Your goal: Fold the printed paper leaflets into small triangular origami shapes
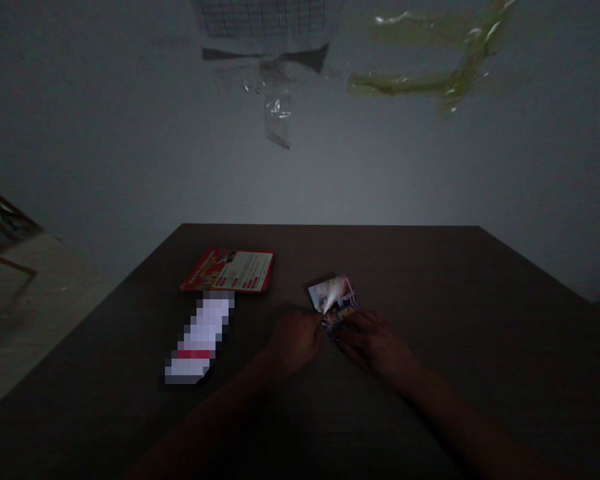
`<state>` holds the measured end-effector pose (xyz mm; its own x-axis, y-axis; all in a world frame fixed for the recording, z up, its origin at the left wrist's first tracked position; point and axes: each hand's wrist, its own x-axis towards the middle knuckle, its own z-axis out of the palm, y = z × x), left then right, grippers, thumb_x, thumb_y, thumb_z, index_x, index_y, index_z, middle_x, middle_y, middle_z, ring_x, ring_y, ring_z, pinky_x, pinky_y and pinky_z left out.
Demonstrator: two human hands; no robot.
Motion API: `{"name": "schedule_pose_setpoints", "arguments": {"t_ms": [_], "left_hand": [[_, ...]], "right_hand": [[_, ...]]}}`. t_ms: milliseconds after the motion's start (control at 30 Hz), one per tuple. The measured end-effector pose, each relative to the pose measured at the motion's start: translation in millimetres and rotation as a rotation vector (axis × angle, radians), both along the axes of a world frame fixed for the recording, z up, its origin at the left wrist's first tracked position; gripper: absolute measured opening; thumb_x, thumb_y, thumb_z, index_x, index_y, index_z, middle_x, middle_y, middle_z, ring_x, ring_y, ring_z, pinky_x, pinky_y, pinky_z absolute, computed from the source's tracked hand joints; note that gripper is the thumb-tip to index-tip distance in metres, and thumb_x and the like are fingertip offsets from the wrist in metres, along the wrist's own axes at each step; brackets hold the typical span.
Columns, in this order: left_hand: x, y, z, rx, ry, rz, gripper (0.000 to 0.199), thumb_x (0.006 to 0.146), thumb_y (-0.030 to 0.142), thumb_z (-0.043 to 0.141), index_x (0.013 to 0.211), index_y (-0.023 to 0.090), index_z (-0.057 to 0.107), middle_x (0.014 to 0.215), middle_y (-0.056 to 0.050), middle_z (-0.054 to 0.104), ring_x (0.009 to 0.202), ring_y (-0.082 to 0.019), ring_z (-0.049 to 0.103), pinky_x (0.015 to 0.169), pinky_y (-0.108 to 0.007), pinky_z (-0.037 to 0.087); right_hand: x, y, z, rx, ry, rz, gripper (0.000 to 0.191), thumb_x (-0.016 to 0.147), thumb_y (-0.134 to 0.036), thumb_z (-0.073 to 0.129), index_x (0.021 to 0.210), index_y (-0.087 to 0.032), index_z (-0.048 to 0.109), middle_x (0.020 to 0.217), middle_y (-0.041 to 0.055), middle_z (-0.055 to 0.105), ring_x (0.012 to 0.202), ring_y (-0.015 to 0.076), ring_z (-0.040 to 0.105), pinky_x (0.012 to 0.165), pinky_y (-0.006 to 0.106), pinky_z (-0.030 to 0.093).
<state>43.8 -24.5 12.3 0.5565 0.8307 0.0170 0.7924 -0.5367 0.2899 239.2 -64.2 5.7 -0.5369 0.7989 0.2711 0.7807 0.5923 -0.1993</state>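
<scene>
A small glossy printed sheet with a colourful picture lies near the middle of the dark wooden table, its surface catching the light. My left hand is closed at the sheet's lower left edge, thumb and fingertips against it. From the other side, my right hand lies with fingers stretched over the lower right part of the sheet, covering that corner. Dim light hides the exact finger contacts.
To the left lies a red printed card or booklet with a pale text panel. Nearer me is a pixelated white object with a red band. The table meets a grey wall bearing tape. Wooden furniture stands far left.
</scene>
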Motion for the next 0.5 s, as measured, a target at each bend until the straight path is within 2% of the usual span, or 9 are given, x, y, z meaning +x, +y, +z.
{"name": "schedule_pose_setpoints", "arguments": {"t_ms": [100, 267, 500], "left_hand": [[0.6, -0.7, 2.2, -0.006, 0.017, -0.01, 0.024, 0.084, 0.02, 0.044, 0.093, 0.019, 0.066, 0.085, -0.009, 0.07, 0.077, -0.023, 0.064, 0.071, -0.032, 0.045], [2.5, -1.6, 3.6, -0.017, 0.029, 0.007, 0.028, 0.084, 0.021, 0.043, 0.101, 0.021, 0.065, 0.088, -0.009, 0.07, 0.078, -0.023, 0.065, 0.072, -0.033, 0.046], [2.2, -2.6, 5.0, -0.029, 0.055, 0.047, 0.026, 0.085, 0.022, 0.042, 0.094, 0.019, 0.066, 0.085, -0.01, 0.07, 0.076, -0.024, 0.065, 0.069, -0.034, 0.047]], "right_hand": [[0.4, -0.2, 0.5, 0.0, 0.019, -0.008, 0.017, 0.087, -0.026, 0.054, 0.091, -0.025, 0.071, 0.098, 0.007, 0.065, 0.093, 0.0237, 0.057, 0.082, 0.04, 0.044], [0.8, 0.1, 1.3, -0.005, 0.064, 0.009, 0.019, 0.088, -0.026, 0.053, 0.087, -0.024, 0.072, 0.089, 0.0069, 0.065, 0.087, 0.0226, 0.058, 0.078, 0.039, 0.045], [1.3, 0.5, 0.2, -0.056, 0.121, 0.004, 0.021, 0.089, -0.026, 0.049, 0.087, -0.023, 0.07, 0.089, 0.0072, 0.064, 0.088, 0.0226, 0.057, 0.079, 0.038, 0.046]]}}
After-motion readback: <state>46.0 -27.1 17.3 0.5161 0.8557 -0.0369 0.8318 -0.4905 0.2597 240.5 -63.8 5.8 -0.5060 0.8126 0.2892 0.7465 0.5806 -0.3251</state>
